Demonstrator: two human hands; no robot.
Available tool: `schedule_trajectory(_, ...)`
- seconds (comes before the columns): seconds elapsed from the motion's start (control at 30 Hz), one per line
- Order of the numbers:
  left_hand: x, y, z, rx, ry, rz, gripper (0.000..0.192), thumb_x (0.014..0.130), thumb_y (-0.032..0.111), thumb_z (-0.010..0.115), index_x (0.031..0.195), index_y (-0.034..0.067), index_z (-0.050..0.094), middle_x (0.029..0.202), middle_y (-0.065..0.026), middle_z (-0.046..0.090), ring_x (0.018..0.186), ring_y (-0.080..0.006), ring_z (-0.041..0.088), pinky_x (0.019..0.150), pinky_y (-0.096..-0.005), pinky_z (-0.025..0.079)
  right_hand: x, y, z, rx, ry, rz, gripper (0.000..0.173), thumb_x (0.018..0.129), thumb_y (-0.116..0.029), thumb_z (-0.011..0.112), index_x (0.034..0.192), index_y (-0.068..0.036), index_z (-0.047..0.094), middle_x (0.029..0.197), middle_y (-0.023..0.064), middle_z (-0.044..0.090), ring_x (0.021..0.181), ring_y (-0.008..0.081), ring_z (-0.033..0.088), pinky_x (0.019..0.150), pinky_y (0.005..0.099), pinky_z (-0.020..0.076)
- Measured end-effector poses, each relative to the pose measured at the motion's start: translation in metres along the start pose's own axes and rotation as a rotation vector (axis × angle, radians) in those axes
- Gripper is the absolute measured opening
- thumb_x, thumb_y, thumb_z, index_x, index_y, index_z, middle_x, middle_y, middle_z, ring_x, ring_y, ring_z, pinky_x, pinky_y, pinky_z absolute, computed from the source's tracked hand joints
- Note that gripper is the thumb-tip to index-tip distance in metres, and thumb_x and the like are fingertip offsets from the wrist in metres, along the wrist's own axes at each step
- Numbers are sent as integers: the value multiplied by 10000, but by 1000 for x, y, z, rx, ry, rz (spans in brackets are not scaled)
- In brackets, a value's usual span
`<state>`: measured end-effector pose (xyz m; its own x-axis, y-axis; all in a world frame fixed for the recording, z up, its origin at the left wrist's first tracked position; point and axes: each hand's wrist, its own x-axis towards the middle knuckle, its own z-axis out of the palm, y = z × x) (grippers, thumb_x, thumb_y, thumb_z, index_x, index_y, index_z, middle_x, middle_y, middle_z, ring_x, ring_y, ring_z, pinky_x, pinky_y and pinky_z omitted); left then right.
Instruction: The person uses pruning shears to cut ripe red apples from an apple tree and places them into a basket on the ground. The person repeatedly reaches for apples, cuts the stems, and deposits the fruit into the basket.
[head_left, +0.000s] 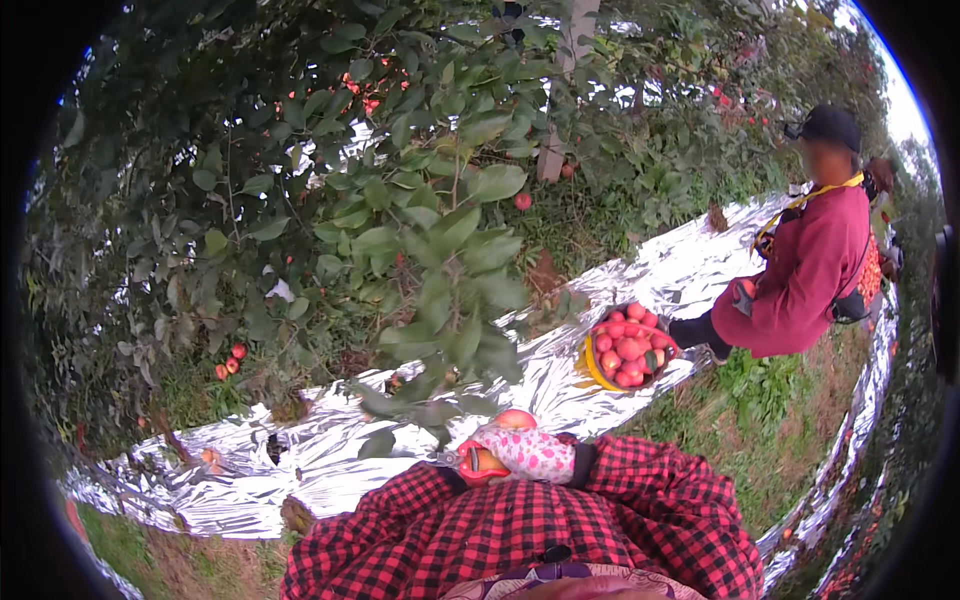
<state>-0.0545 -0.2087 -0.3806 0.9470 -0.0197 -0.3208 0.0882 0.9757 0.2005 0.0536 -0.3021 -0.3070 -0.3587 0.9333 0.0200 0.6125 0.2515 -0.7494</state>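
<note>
My right hand (525, 454), in a white glove with pink flowers, reaches across my front and grips small pruning shears (474, 460) with red handles. Their metal blades point to the left. A red and yellow apple (516, 419) shows just beyond the glove; whether a hand supports it is hidden. My left forearm (409, 491) comes in from the left to the same spot, its dark cuff beside the shears. The left hand itself is mostly covered by the right one, so its grip cannot be made out. A leafy apple branch (450, 262) hangs close in front.
A yellow bucket (594, 366) full of red apples stands on silver reflective film (337, 457). Beside it is a person (806, 255) in a dark red top and cap. A concrete post (551, 154) rises among the trees. Several apples (232, 365) hang low at left.
</note>
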Motion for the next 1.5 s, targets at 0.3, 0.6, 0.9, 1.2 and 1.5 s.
schedule_trajectory(0.3, -85, -39, 51, -139, -52, 66, 675, 897, 399, 645, 1336, -65, 427, 1192, -241, 602, 1031, -350, 643, 914, -438, 541, -27, -86, -39, 307, -13, -8, 643, 769, -182, 752, 1328, -78, 452, 1250, 165, 546, 1136, 354, 571, 968, 423, 466)
schedule_trajectory(0.6, -86, 2, 102, -18, -44, 47, 713, 892, 416, 649, 1370, -48, 394, 1190, -269, 594, 996, -341, 659, 845, -427, 578, -98, -101, -161, -271, 168, 532, 627, 726, -100, 766, 1301, -58, 521, 1080, 124, 629, 970, 259, 654, 791, 373, 529)
schedule_trajectory(0.9, -84, 7, 121, 142, 36, 144, 620, 879, 366, 663, 1332, -7, 462, 1120, -169, 629, 984, -269, 653, 879, -375, 537, -93, -90, -151, -482, 55, 372, 638, 696, -142, 757, 1285, -55, 531, 960, 123, 611, 869, 310, 630, 740, 412, 498)
schedule_trajectory(1.2, -83, 10, 130, 286, 26, 137, 656, 850, 482, 646, 1285, 14, 498, 1036, -115, 628, 898, -204, 651, 773, -315, 549, -90, -87, -146, -612, 5, 382, 625, 726, -194, 752, 1295, -54, 534, 970, 136, 615, 904, 312, 628, 742, 414, 498)
schedule_trajectory(1.5, -77, 5, 113, 229, 37, 127, 683, 878, 496, 613, 1325, 1, 464, 1069, -168, 634, 924, -247, 665, 783, -346, 563, -80, -98, -148, -502, 69, 353, 492, 763, -122, 710, 1233, -52, 582, 900, 114, 660, 824, 304, 655, 687, 403, 509)
